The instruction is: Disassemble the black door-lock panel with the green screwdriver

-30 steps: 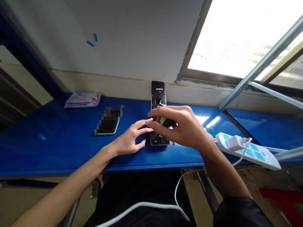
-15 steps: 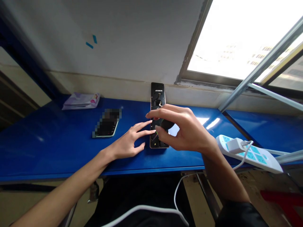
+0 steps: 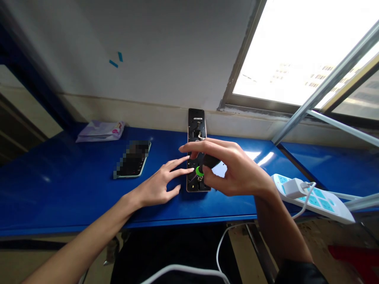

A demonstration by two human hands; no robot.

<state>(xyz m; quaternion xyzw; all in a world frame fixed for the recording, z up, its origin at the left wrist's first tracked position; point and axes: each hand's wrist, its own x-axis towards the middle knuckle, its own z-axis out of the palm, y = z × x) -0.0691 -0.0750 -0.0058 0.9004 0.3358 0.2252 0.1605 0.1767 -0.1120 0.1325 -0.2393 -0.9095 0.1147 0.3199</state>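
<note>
While the right hand [image 3: 237, 169] pinches a green-ringed tool [image 3: 210, 161], the left hand [image 3: 156, 186] is spread beside that grip. Beneath lies a black panel [image 3: 193, 127].

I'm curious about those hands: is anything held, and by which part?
The right hand holds a green-collared tool by its black handle; the left hand grips nothing.

My right hand [image 3: 238, 169] hides the middle of the black panel [image 3: 194, 125].
It also covers much of the screwdriver [image 3: 209, 161], whose tip, by the panel's near end, is too small for me to make out. I can't read the print on the white label [image 3: 197, 118] at the panel's far end. Left of the panel, pixel blocks blur the phone [image 3: 134, 159]; nearer me than the panel, the white cable [image 3: 177, 268] and my black sleeve [image 3: 299, 272] are cut by the lower edge.
</note>
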